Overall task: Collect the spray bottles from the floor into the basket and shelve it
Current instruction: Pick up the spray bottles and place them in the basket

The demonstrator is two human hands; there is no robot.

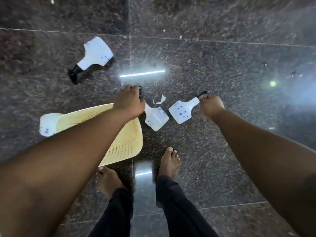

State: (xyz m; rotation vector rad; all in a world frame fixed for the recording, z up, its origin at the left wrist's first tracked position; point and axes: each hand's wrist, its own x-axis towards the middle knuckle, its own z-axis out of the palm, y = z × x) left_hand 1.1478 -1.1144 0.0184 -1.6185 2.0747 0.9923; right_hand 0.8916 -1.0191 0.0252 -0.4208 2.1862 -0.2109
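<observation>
Bottles: four white spray bottles in view; two in the hands, one loose on floor, one beside basket.
Left hand (129, 101): clamped on black trigger head of mid bottle (156, 118); body hangs toward the feet, long axis tilted down-right.
Right hand (211, 104): closed on neck of right bottle (181, 112); body points left, toward mid bottle, the two nearly touching.
Lifted or on floor: cannot tell for either held bottle.
Far bottle (95, 55): lies flat, up-left of left hand, well apart; nozzle points down-left, base away. Left hand nearer.
Fourth bottle (47, 124): at basket's left edge, partly hidden by rim; inside or just outside, cannot tell.
Basket (123, 147): pale yellow, perforated, on floor under left forearm, left of the bare feet (169, 163); looks tipped.
Key relation: basket sits down-left of both held bottles; right hand has farther to cross.
Scrap (159, 100): white torn bit between the hands.
Floor (222, 57): dark polished granite tiles, glare streaks.
Shelf: not in view.
Progress: early, judged.
</observation>
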